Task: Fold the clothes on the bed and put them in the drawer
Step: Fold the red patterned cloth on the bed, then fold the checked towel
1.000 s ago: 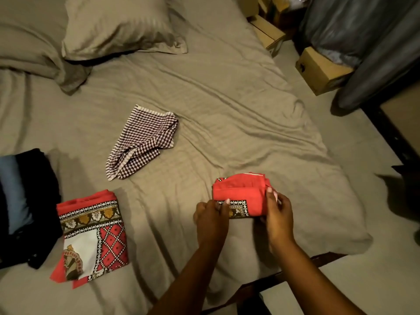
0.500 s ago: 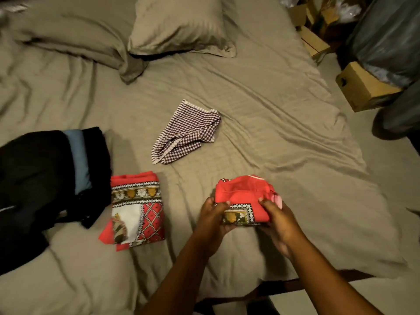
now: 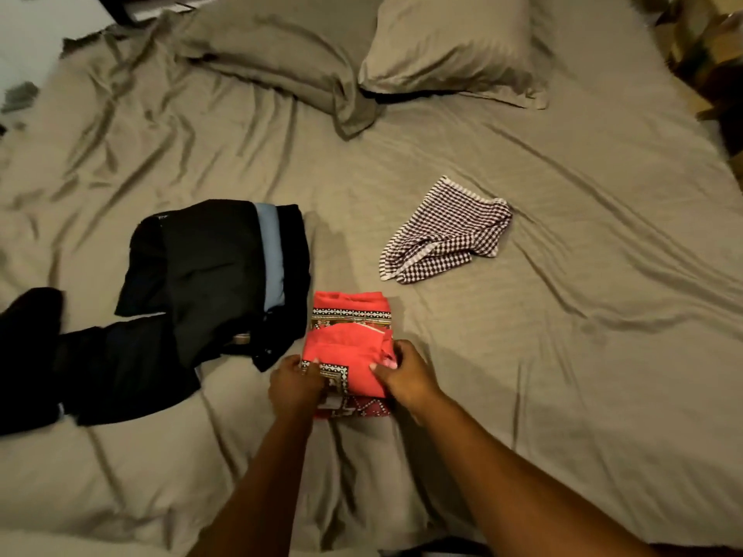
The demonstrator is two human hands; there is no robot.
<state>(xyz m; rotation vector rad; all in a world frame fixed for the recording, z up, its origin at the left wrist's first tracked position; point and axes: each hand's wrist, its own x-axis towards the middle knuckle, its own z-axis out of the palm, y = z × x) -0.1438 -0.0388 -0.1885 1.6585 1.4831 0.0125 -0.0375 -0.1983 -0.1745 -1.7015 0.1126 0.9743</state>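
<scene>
Red cloth is taking up both hands. A folded red bundle [image 3: 345,351] with a black-and-white patterned border is sitting at about six o'clock from the middle of the taupe bed sheet [image 3: 563,355]. It is apparently resting on a second red printed piece [image 3: 352,309], which is already folded and is showing at the bundle's twelve o'clock edge. The left hand [image 3: 295,385] is gripping the bundle's nine o'clock side with its fingers curled round the edge. The right hand [image 3: 406,375] is pinching the three o'clock side, thumb on top and fingers bent around the fold.

Touching this red pair at its nine o'clock side, a dark stack [image 3: 213,267] is lying folded, with a pale blue layer [image 3: 271,255] showing in it. Further towards nine o'clock, a black garment [image 3: 120,371] is sprawling in loose shapes; whether it is folded I cannot tell. At about two o'clock from the hands, well apart from them, a checked cloth [image 3: 446,235] is lying crumpled and not yet folded. Two pillows [image 3: 446,46] are resting at twelve o'clock.

The folding is looking well along: the red pieces are being stacked and the dark stack is looking done. The checked cloth, and perhaps the black garment too, is waiting. No drawer is showing, so putting everything away is looking entirely undone.
</scene>
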